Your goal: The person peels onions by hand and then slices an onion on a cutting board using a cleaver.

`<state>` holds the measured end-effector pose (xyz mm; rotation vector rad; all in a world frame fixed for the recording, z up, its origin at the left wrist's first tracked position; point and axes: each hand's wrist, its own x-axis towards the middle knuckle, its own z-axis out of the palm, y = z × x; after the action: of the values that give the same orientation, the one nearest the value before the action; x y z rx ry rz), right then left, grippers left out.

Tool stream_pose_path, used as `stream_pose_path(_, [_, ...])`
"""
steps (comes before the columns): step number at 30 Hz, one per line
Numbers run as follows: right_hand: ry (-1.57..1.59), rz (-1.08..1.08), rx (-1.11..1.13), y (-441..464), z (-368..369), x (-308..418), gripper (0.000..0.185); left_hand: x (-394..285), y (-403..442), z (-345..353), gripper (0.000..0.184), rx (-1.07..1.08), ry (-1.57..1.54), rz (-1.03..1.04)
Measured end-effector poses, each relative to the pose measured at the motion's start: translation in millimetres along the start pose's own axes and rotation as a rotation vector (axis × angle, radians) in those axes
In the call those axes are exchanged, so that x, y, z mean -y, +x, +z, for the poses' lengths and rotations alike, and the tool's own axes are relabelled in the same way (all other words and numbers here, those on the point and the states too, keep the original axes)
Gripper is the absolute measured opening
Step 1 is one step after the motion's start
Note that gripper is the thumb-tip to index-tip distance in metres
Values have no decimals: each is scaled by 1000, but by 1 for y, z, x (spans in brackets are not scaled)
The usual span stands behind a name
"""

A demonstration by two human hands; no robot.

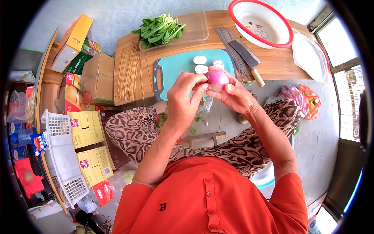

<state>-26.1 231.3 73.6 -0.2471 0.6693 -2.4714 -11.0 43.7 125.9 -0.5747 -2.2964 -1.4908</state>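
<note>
A purple-red onion [217,78] is held up between my two hands, above the near edge of a teal cutting board [175,67]. My right hand [238,94] wraps its fingers round the onion from the right. From the left, my left hand [187,90] pinches at the onion's side with thumb and fingertips; any loose skin between them is too small to make out. On the board just beyond lie two white round pieces [200,60] and a pink-and-white piece [218,63], partly behind the onion.
Leafy greens [159,30] lie in a clear plastic tray [194,29]. Wooden skewers [128,70] are at the left, metal skewers [230,43] at the right beneath a cleaver [245,53]. A red-rimmed basin [260,23] stands at the back right. Cardboard boxes [97,78] are stacked left.
</note>
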Motion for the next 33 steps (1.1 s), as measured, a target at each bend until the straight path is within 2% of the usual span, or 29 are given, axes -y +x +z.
stream_pose_path(5, [-54, -2, -29, 1, -1, -2, 76, -3, 3, -1, 16, 4, 41, -20])
stream_pose_path(10, [-144, -33, -27, 2, 1, -1, 74, -2, 10, 1, 15, 30, 198, 79])
stream_pose_path(14, [-124, -27, -23, 2, 1, -2, 75, 3, 12, 0, 14, 87, 194, 30])
stream_pose_path(16, [-124, -12, -20, 2, 2, -1, 76, 21, 6, 0, 19, 28, 0, -44])
stream_pose_path(19, [-188, -10, -20, 1, 2, 1, 78, 20, 11, -8, 10, -35, -472, -357])
stream_pose_path(20, [-187, -8, -20, 1, 2, 2, 78, 20, 12, -14, 5, 25, -551, -365])
stream_pose_path(21, [-252, -23, -18, 1, 2, 3, 80, 16, 14, -18, 5, 22, -549, -366])
stream_pose_path(22, [-318, -38, -14, 1, 2, 4, 82, 13, 16, -23, 3, 118, -493, -372])
stream_pose_path(23, [-317, -37, -12, 2, 3, 4, 82, 11, 17, -25, 10, 216, -436, -378])
stream_pose_path(24, [-351, -21, -2, 2, 4, 5, 83, 12, 19, -26, 12, 238, -383, -301])
stream_pose_path(30, [-432, 42, 6, 0, 8, 8, 86, 5, 20, -27, 10, 286, -31, -109])
stream_pose_path(33, [-386, 47, 19, 0, 5, 3, 84, 18, 15, -21, 10, 231, 34, -161])
